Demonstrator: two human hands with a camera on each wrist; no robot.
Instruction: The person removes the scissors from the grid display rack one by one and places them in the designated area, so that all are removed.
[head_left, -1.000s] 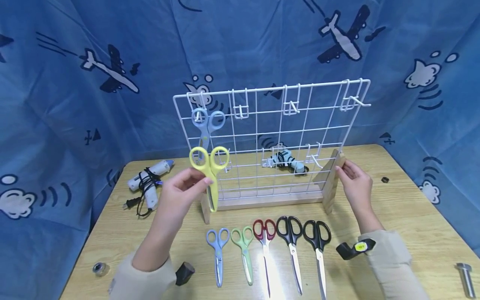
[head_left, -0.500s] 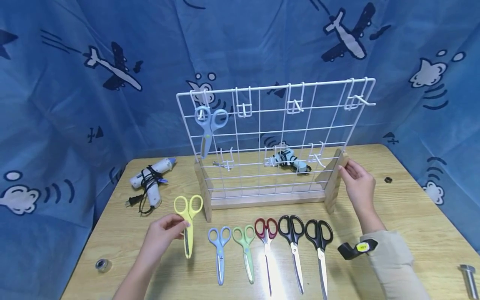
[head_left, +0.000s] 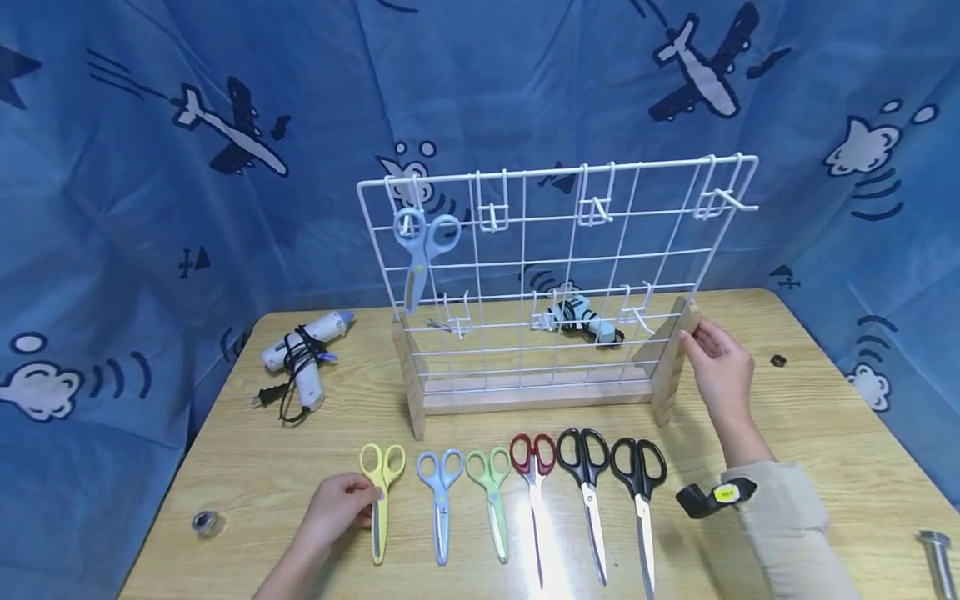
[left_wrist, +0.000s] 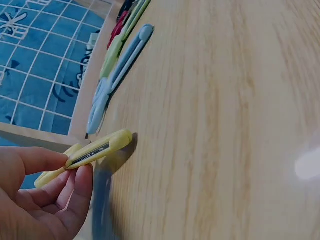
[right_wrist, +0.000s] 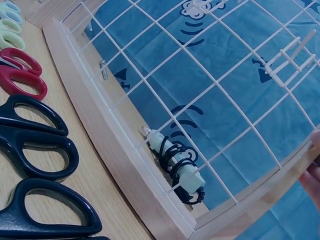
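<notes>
My left hand [head_left: 337,510] pinches a pair of yellow scissors [head_left: 380,500] between thumb and fingers, at the left end of a row of scissors. In the left wrist view the yellow scissors [left_wrist: 100,151] cast a shadow on the wood; whether they touch it I cannot tell. To their right lie blue scissors [head_left: 440,508], green scissors [head_left: 492,504], red-handled scissors [head_left: 534,483] and two black-handled pairs. My right hand [head_left: 722,367] grips the right wooden post [head_left: 670,367] of a white wire rack [head_left: 570,267]. Another blue pair of scissors [head_left: 422,250] hangs from the rack's upper left hook.
Several wire hooks, such as one at upper right [head_left: 720,200], stick out of the rack. A white glue gun [head_left: 303,358] with a black cord lies left, and a light blue one [head_left: 588,321] behind the rack. Metal pieces, a ring [head_left: 205,523] and a bolt [head_left: 935,560], lie near the edges.
My left hand has carried the yellow scissors from in front of the rack's left side down to the table, left of the scissors row. The right hand has stayed on the post.
</notes>
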